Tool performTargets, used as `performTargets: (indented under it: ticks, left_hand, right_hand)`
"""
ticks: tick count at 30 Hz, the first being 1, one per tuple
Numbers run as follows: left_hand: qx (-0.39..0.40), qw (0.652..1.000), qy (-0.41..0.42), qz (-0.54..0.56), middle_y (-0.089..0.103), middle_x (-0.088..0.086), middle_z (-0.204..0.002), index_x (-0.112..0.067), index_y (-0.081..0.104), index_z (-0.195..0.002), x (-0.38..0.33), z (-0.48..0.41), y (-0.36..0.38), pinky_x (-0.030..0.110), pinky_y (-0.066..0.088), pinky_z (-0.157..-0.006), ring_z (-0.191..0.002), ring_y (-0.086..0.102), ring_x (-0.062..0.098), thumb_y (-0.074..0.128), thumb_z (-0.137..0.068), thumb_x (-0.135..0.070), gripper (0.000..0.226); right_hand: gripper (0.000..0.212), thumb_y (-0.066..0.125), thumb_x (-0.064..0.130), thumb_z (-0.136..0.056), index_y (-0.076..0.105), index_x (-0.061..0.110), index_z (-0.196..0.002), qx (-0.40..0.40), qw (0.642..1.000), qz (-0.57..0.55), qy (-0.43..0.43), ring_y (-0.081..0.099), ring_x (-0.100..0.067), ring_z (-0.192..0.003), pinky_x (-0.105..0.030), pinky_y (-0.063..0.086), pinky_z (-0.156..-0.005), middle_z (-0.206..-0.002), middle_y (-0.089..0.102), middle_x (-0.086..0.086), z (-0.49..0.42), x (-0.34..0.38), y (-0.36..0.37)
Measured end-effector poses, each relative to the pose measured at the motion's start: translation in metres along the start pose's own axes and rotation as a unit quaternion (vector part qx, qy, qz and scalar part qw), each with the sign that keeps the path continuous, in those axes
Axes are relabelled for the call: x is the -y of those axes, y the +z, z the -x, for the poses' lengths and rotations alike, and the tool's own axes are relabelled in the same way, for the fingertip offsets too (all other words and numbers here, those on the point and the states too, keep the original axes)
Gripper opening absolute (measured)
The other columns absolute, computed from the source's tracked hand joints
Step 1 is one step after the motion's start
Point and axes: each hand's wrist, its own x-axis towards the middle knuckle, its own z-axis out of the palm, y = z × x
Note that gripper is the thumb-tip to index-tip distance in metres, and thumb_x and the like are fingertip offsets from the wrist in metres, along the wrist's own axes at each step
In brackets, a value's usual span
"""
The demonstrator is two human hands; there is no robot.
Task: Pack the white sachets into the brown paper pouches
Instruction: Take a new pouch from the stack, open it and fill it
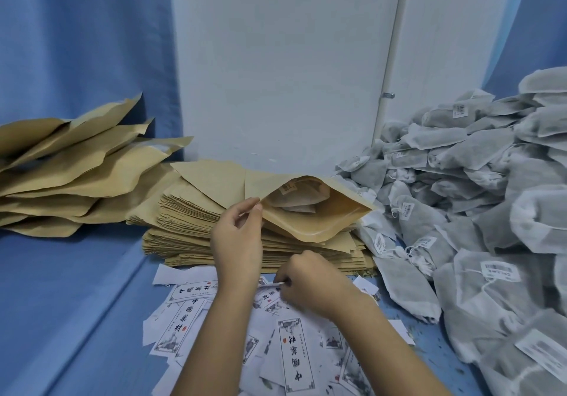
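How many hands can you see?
2. The left hand pinches the rim of the open brown pouch above the flat pouch stack. The right hand, lower down, pinches a white slip among the scattered printed labels.

The brown paper pouches point(196, 208) look matt, the white sachets point(478, 220) gauzy fabric, the printed slips point(296, 355) smooth paper.

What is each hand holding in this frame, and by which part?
Left hand pinches the open brown pouch by the left corner of its mouth. Right hand pinches the edge of a white printed slip.
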Motion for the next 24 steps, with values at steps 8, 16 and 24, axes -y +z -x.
performTargets:
  ticks: [8, 16, 24]
  left_hand:
    - [0.000, 1.000, 0.004, -0.002, 0.067, -0.030, -0.080, -0.029, 0.070, -0.084, 0.002, 0.000, 0.000, 0.027, 0.052, -0.082, -0.081, 0.065, -0.005, 0.063, -0.089, -0.014, 0.017]
    - [0.005, 1.000, 0.002, 0.002, 0.066, -0.031, -0.073, -0.026, 0.069, -0.087, 0.002, 0.001, -0.001, 0.023, 0.049, -0.074, -0.073, 0.064, -0.009, 0.061, -0.090, -0.013, 0.016]
    - [-0.007, 1.000, -0.009, 0.004, 0.067, -0.024, -0.069, -0.020, 0.070, -0.092, 0.001, 0.002, 0.001, 0.023, 0.050, -0.072, -0.068, 0.064, -0.010, 0.061, -0.090, -0.012, 0.012]
  right_hand:
    - [0.024, 0.053, 0.002, -0.083, 0.073, 0.015, -0.077, 0.044, 0.997, -0.066, -0.003, 0.054, -0.021, -0.070, -0.028, 0.044, -0.058, -0.063, 0.057, 0.004, 0.004, -0.004, -0.007]
    - [0.008, 0.064, 0.006, -0.083, 0.070, 0.008, -0.087, -0.045, 0.995, -0.091, 0.012, 0.047, -0.014, -0.065, -0.020, 0.033, -0.051, -0.074, 0.060, -0.002, 0.003, -0.012, -0.013]
    - [0.012, 0.074, 0.012, -0.080, 0.067, 0.019, -0.087, -0.019, 0.957, -0.284, 0.047, 0.054, -0.005, -0.057, -0.019, 0.048, -0.058, -0.071, 0.064, 0.004, 0.006, -0.014, -0.020]
